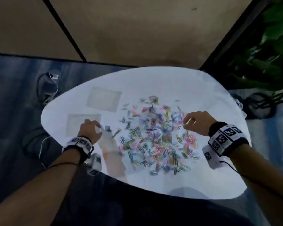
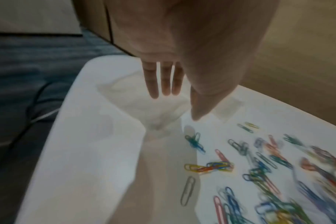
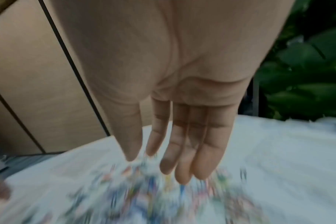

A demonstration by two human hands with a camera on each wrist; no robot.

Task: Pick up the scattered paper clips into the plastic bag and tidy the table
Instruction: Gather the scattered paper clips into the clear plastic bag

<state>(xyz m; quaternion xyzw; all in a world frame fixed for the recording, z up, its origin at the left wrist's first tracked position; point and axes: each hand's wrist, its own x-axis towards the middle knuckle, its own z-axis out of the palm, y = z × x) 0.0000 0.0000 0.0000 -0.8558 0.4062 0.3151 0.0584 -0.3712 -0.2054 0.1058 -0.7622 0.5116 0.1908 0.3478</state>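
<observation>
Head view: left hand (image 1: 89,130) holds plastic bag (image 1: 112,149) beside paper clips (image 1: 153,136); right hand (image 1: 198,123), fingers (image 3: 184,151) extended, above them, grasp unclear.

Left wrist: your left hand (image 2: 182,45) hangs over the plastic bag (image 2: 161,166), with the paper clips (image 2: 269,174) to its right.
Your fingers (image 2: 153,81) point straight down, and so does the thumb (image 2: 199,106), its tip at the bag's crumpled upper end; pinch or mere touch, cannot tell. The clear bag runs from there toward the camera on the white table (image 2: 86,151). The coloured clips lie scattered and blurred. One grey clip (image 2: 188,191) lies alone at the bag's right edge.
</observation>
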